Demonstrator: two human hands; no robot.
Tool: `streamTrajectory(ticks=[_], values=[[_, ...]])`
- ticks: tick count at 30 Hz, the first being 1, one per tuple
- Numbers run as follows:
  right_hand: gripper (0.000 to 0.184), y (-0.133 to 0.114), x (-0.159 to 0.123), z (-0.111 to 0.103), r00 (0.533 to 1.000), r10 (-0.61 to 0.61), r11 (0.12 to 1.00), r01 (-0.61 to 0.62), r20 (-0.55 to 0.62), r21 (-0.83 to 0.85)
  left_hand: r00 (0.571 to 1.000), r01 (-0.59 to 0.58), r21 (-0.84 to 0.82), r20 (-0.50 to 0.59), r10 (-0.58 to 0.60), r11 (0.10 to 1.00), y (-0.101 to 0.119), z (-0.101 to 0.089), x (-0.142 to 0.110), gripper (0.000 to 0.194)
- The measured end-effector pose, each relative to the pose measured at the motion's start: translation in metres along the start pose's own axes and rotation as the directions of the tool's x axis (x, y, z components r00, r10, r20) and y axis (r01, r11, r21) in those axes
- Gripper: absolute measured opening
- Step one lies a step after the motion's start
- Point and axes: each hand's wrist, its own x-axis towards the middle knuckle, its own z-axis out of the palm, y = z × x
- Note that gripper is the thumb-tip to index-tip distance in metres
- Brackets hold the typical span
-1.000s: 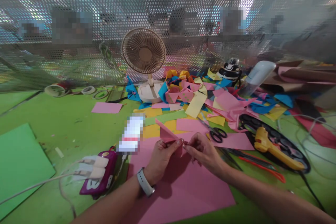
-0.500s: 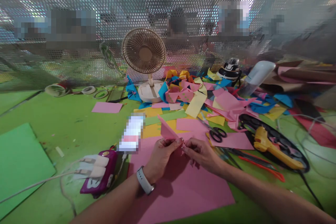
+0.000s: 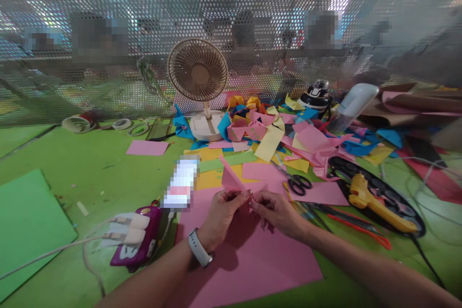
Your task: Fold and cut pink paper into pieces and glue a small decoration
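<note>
A small piece of folded pink paper [image 3: 231, 177] is pinched between my two hands, its pointed flap standing up to the left. My left hand [image 3: 224, 209], with a pale watch strap at the wrist, grips it between thumb and fingers. My right hand [image 3: 276, 211] pinches the same paper from the right, the fingertips of both hands nearly touching. Fingers hide the lower part of the fold. Beneath the hands lies a large pink sheet [image 3: 267, 269]. Black-handled scissors [image 3: 299, 185] rest just beyond my right hand.
A lit phone [image 3: 181, 182] and a purple power bank [image 3: 139, 238] with plugged cables sit left. Behind stand a fan [image 3: 198, 72] and a heap of coloured paper scraps [image 3: 267, 127]. At right, a yellow glue gun [image 3: 378, 207] lies on a black tray. A green sheet [image 3: 32, 231] is far left.
The upright pink flap has shifted slightly, and a bit more pink paper shows above my right fingers. Both hands stay in nearly the same place.
</note>
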Motion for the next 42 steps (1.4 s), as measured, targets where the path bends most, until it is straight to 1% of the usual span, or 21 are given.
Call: streamTrajectory(ticks=[5,10,15,17,22,26,28,33,37,39,42], values=[[0.04,0.003,0.002,0.0,0.999,0.049,0.997,-0.05,0.022,0.06,1.0,-0.007,0.026,-0.007,0.007,1.0,0.0,0.001,0.0,0.027],[0.043,0.001,0.004,0.0,0.997,0.046,0.991,-0.053,0.06,0.122,1.0,0.007,0.048,0.006,-0.008,0.999,0.0,0.001,-0.002,0.024],[0.047,-0.005,0.003,-0.001,0.993,0.082,0.991,-0.09,0.079,0.097,1.0,-0.03,0.118,0.004,0.03,0.993,0.002,0.002,-0.003,0.034],[0.047,-0.005,0.002,-0.001,0.993,0.094,0.989,-0.102,0.078,0.104,0.999,-0.037,0.129,0.005,0.037,0.991,0.002,0.002,-0.003,0.035],[0.048,-0.005,0.003,-0.001,0.993,0.106,0.988,-0.11,0.043,0.105,0.999,-0.031,0.096,-0.003,0.032,0.995,0.0,0.0,-0.001,0.032],[0.047,-0.004,0.004,0.0,0.989,0.112,0.988,-0.122,0.101,0.096,1.0,0.008,0.002,-0.012,-0.008,1.0,-0.001,-0.001,0.001,0.027],[0.044,-0.001,0.004,0.0,0.987,0.12,0.986,-0.131,0.108,0.102,1.0,0.02,-0.018,-0.011,-0.02,1.0,-0.002,-0.001,0.001,0.027],[0.041,0.001,0.002,0.002,0.991,0.101,0.987,-0.111,0.094,0.116,1.0,0.006,0.004,0.011,-0.006,1.0,-0.003,-0.001,-0.001,0.034],[0.041,-0.005,0.002,0.001,0.986,0.107,0.984,-0.124,0.124,0.131,1.0,0.001,0.003,0.015,-0.001,1.0,-0.001,-0.001,-0.002,0.031],[0.041,-0.008,0.002,-0.001,0.985,0.108,0.984,-0.125,0.137,0.127,0.999,0.011,0.01,0.035,-0.011,1.0,0.0,-0.001,-0.002,0.031],[0.039,-0.009,0.001,-0.004,0.989,0.077,0.99,-0.091,0.127,0.108,0.998,0.003,0.047,0.069,-0.006,0.999,0.002,-0.001,-0.002,0.033]])
